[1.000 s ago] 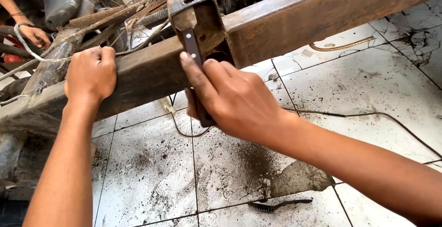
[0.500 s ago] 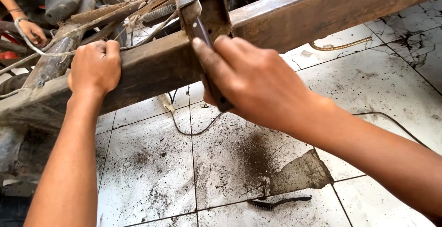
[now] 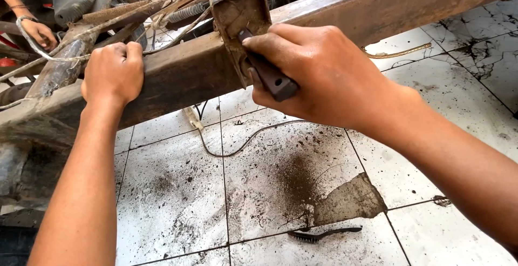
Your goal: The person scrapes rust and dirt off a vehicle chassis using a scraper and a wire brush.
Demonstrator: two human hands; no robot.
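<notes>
Gripped by the left hand (image 3: pixel 112 74) is the top edge of the rusty beam (image 3: pixel 178 77), the fingers clenched over it exactly as they are seen a second earlier, so the frame is being steadied throughout. Further left, beyond the beam, a co-worker's hand (image 3: pixel 39 32) is seen near a cable, apart from the work. At the middle, the rusted bracket (image 3: pixel 237 7) welded across the beam is being scraped: the right hand (image 3: pixel 324 77) is closed around a dark flat scraper (image 3: pixel 270 77), whose tip is pressed against the bracket's face. Compared with a second earlier, that hand is found higher on the bracket and the tool is turned from nearly upright to slanting, which is judged to mean that a stroke is being worked up the plate and that the scraping is under way, much rust being left on. Below, dark scrapings are scattered over the white floor tiles (image 3: pixel 178 201), a thin wire (image 3: pixel 237 146) is trailed across them, and a wire brush (image 3: pixel 324 234) is left lying unused, well apart from both hands.
</notes>
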